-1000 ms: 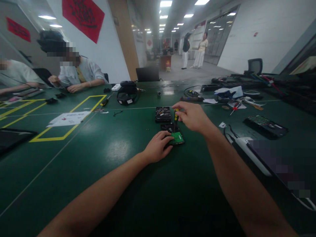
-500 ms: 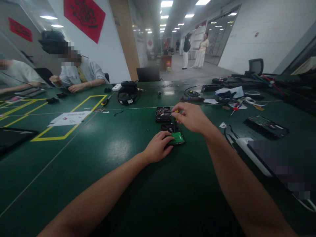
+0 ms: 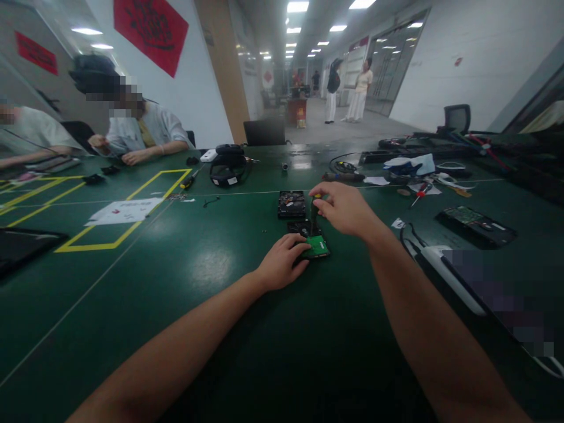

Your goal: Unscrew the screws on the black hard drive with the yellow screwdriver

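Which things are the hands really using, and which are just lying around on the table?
In use: left hand, holding down the hard drive with the green circuit board; right hand, gripping the yellow-handled screwdriver stood on it.
Just lying about: second hard drive, black headset, paper sheet, red-handled screwdriver, laptop.

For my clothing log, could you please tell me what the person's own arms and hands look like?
Both forearms are bare, with no sleeves in view. The left hand and right hand wear no gloves; no watch, ring or bracelet shows.
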`<move>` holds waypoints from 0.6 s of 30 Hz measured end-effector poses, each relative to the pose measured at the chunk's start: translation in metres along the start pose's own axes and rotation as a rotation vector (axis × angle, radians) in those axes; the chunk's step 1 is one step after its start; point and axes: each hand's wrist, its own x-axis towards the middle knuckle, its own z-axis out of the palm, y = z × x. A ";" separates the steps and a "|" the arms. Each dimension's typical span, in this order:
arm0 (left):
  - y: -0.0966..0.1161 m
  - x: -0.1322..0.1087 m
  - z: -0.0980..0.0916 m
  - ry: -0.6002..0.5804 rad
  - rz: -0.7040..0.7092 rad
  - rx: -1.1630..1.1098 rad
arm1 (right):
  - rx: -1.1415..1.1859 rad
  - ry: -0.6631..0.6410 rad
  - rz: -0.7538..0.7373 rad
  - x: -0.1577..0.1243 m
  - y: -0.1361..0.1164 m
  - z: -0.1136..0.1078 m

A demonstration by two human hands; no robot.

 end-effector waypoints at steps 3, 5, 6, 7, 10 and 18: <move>-0.001 0.000 0.001 -0.002 0.000 0.000 | 0.016 0.001 -0.011 0.000 -0.001 0.000; 0.000 0.000 0.001 -0.003 -0.004 0.002 | 0.048 -0.003 -0.016 -0.001 -0.001 -0.001; 0.000 0.000 0.001 -0.003 -0.006 0.001 | 0.056 -0.011 -0.020 -0.001 -0.001 -0.001; 0.000 0.000 0.001 -0.004 -0.007 -0.001 | 0.055 -0.021 -0.024 -0.001 -0.002 -0.002; 0.001 0.000 0.000 -0.009 -0.007 -0.002 | 0.029 -0.028 -0.022 -0.001 -0.002 -0.003; 0.000 0.001 0.000 -0.005 0.001 -0.008 | 0.023 0.017 0.061 0.000 -0.001 0.002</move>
